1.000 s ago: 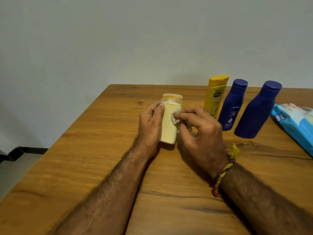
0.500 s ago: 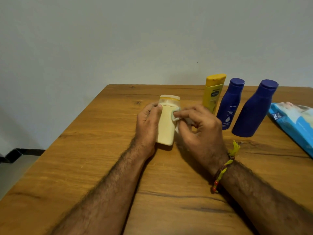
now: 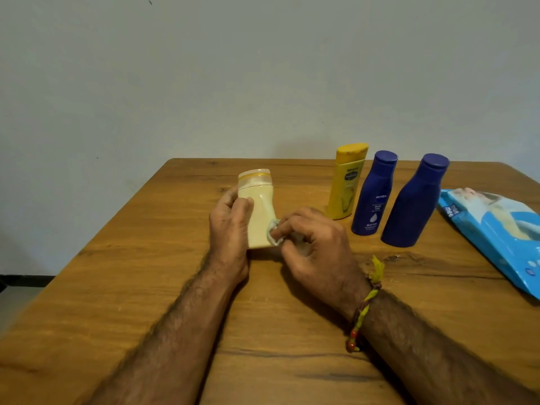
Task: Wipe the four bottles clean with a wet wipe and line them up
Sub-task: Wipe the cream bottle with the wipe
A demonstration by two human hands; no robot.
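Four plastic bottles are on my wooden counter [image 3: 122,287]: one pale cream bottle with a clear-topped cap [image 3: 258,211], one yellow bottle with a slanted yellow cap [image 3: 346,182], and two dark blue bottles with round caps, a smaller one with white lettering [image 3: 372,197] and a larger plain one [image 3: 413,203]. One blue, glossy pack of wet wipes [image 3: 493,232] lies flat at the right edge.

My left hand [image 3: 230,229] is wrapped around the left side of the cream bottle, thumb across its front, holding it tilted a little to the left with its base at the counter. My right hand [image 3: 315,244] is curled closed, its fingertips pinching one small crumpled white wet wipe [image 3: 274,236] against the bottle's lower right side.

Half a second ago the wipe sat high, just under the cap; now it is down near the base, and the bottle leans more than it did. The three other bottles stand upright as before, close together in a slanting row to the right, apart from my hands.

The counter has a smooth, grained brown surface with dark streaks. The bottles look smooth and matte, the cream one waisted, the blue ones narrowing to the neck. One braided yellow and red thread band [image 3: 365,305] circles my right wrist.
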